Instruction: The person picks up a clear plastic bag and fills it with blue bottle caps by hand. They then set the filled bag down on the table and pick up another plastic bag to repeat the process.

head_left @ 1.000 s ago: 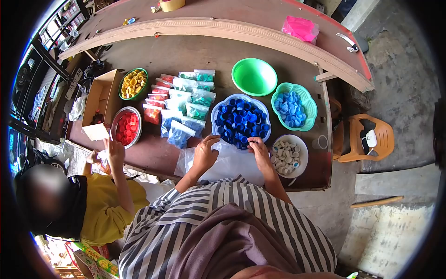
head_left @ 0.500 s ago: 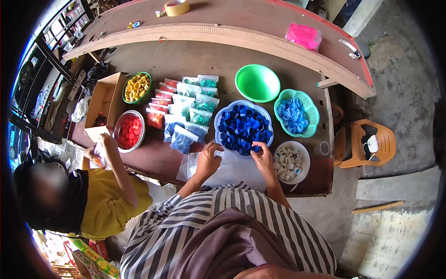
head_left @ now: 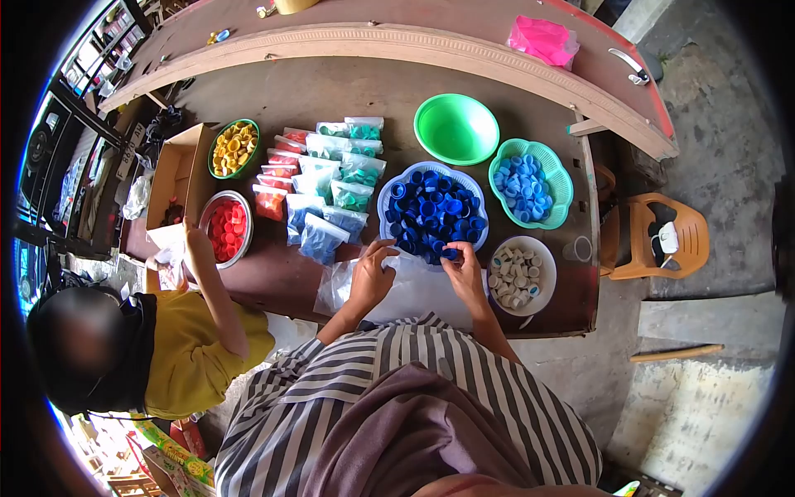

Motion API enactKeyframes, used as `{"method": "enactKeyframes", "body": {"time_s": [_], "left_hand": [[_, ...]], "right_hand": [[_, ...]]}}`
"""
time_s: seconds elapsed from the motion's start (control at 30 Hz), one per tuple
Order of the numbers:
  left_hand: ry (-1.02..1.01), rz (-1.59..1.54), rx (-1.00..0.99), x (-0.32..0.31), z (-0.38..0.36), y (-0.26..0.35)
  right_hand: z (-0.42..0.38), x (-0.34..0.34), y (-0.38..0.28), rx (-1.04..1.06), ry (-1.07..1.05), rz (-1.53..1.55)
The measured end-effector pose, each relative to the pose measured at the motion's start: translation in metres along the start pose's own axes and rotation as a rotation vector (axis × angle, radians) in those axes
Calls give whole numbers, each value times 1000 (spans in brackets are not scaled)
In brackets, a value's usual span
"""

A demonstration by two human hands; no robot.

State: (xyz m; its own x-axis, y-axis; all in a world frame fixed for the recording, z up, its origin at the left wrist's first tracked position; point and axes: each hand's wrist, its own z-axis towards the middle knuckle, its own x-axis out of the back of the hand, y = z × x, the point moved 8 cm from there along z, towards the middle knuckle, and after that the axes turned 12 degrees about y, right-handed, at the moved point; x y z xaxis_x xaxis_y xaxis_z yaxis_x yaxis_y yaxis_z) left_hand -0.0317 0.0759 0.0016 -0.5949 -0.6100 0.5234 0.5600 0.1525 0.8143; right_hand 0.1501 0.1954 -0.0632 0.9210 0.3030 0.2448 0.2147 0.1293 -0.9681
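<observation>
A light-blue basket (head_left: pixel 385 217) full of dark blue caps (head_left: pixel 435 207) stands on the table before me. My right hand (head_left: pixel 464 273) pinches a dark blue cap (head_left: pixel 450 253) at the basket's front edge. To its left, my left hand (head_left: pixel 373 280) is curled near the basket's lower left side, thumb and forefinger a little apart; I see nothing between them. Beneath and between the hands lies a clear plastic bag (head_left: pixel 422 290). Filled bags of blue caps (head_left: pixel 321 238) lie left of the basket, with bags of green caps (head_left: pixel 352 196) and red caps (head_left: pixel 270 201) beyond.
A green bowl (head_left: pixel 456 129), a teal basket of light blue caps (head_left: pixel 530 184) and a bowl of white caps (head_left: pixel 522 276) stand nearby. Left are red caps (head_left: pixel 228 230), yellow caps (head_left: pixel 235 149) and a cardboard box (head_left: pixel 178 178). A co-worker (head_left: pixel 199 340) handles a bag at left.
The view has shifted slightly, moving the table's contents upward. Both my hands remain near the basket's front, my right still pinching a dark blue cap. The co-worker's hands have moved slightly.
</observation>
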Motion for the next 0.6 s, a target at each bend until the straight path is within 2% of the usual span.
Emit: {"method": "enactKeyframes", "body": {"time_s": [0.03,0.27,0.33,0.37,0.43,0.6], "left_hand": [[-36,-4,52,-1,0,-1],[-13,-14,62,1,0,-5],[60,-5,-69,4,1,1],[65,-7,-70,4,-1,0],[6,-20,55,4,-1,1],[3,-26,53,5,-1,4]], "right_hand": [[0,0,2,-1,4,3],[5,5,3,49,64,12],[5,3,4,49,56,12],[5,3,5,44,59,20],[3,3,1,48,59,30],[1,7,-10,102,66,-31]]}}
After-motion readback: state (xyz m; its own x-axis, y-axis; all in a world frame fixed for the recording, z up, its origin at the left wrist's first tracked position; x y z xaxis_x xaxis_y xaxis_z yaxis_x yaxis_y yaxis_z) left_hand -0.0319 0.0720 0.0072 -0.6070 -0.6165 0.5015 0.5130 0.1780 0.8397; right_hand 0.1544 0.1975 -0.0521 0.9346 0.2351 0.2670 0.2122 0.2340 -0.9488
